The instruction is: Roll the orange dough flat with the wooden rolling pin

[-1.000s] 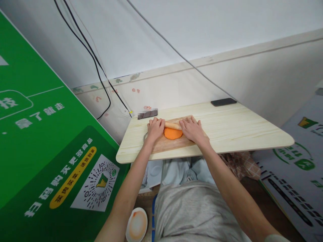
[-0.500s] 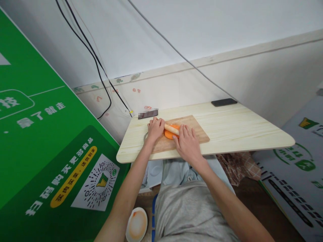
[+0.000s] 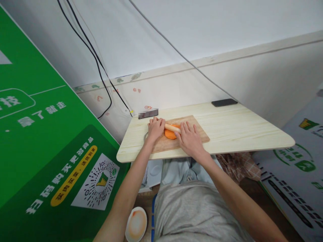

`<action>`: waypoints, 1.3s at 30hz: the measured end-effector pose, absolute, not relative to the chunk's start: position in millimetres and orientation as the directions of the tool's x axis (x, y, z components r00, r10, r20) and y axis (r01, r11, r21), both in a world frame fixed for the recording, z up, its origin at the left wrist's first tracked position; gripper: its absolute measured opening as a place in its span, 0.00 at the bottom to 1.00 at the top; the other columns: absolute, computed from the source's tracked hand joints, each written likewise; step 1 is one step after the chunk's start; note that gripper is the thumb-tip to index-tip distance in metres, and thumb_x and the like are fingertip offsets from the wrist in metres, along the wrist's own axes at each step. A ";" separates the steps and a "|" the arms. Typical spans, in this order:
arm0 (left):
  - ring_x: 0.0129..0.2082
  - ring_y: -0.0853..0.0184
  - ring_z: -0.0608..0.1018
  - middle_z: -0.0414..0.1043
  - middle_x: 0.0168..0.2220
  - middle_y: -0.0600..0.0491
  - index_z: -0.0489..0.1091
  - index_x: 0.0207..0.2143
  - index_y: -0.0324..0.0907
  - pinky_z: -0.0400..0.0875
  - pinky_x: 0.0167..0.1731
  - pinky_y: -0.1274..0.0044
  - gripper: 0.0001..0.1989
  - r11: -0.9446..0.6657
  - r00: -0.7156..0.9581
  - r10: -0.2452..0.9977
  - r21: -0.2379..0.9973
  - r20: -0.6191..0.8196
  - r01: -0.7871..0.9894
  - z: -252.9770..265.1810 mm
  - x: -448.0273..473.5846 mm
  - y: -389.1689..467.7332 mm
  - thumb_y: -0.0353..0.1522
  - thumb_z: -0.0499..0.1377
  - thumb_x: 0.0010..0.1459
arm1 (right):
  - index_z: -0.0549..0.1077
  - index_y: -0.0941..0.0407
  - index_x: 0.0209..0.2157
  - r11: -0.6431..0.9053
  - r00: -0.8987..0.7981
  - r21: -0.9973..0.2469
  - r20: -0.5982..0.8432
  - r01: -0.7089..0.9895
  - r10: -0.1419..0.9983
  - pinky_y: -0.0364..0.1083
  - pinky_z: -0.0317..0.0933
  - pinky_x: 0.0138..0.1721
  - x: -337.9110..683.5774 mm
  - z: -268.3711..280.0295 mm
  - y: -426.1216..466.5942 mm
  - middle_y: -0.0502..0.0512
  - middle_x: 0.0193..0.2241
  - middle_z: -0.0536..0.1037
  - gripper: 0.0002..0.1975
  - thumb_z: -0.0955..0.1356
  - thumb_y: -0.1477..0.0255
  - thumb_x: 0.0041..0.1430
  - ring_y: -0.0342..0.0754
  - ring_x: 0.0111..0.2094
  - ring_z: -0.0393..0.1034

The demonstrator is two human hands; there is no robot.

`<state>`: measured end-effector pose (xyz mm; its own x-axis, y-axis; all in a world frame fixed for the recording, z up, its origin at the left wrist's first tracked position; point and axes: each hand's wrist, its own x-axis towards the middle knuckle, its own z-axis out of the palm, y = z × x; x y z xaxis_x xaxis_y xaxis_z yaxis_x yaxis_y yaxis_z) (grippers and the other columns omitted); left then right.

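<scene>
A light wooden rolling pin [image 3: 172, 128] lies across a flattened orange piece of dough [image 3: 170, 135]. Both rest on a wooden cutting board [image 3: 166, 145] near the front of the table. My left hand [image 3: 156, 129] is closed over the pin's left end. At the other end, my right hand [image 3: 189, 137] grips the pin from above, its fingers pointing away from me and its thumb beside the dough. Both ends of the pin are hidden under my hands, and the pin covers the dough's middle. A metal handle [image 3: 145, 136] sticks out at the board's left edge.
Two phones stand by the wall: one [image 3: 148, 114] behind my left hand, another [image 3: 224, 102] at the back right of the pale table [image 3: 242, 127]. Black cables [image 3: 97, 60] hang at left. Below is a white bowl [image 3: 136, 224]; a green panel [image 3: 37, 134] flanks the left.
The rolling pin has shifted slightly away from me, showing more dough on the near side. My right hand has moved a little forward and right; my left hand has barely moved.
</scene>
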<state>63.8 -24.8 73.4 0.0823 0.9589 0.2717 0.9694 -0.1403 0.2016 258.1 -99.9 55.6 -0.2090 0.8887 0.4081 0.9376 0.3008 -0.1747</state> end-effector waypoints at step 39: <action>0.60 0.53 0.74 0.72 0.61 0.45 0.74 0.55 0.49 0.67 0.60 0.62 0.18 -0.090 -0.009 0.957 0.326 0.291 0.941 64.6 61.8 -15.8 0.36 0.45 0.77 | 0.59 0.75 0.74 0.412 -0.280 -0.155 0.522 0.898 0.806 0.65 0.45 0.76 236.0 43.2 -145.6 0.80 0.72 0.64 0.40 0.55 0.55 0.79 0.67 0.75 0.57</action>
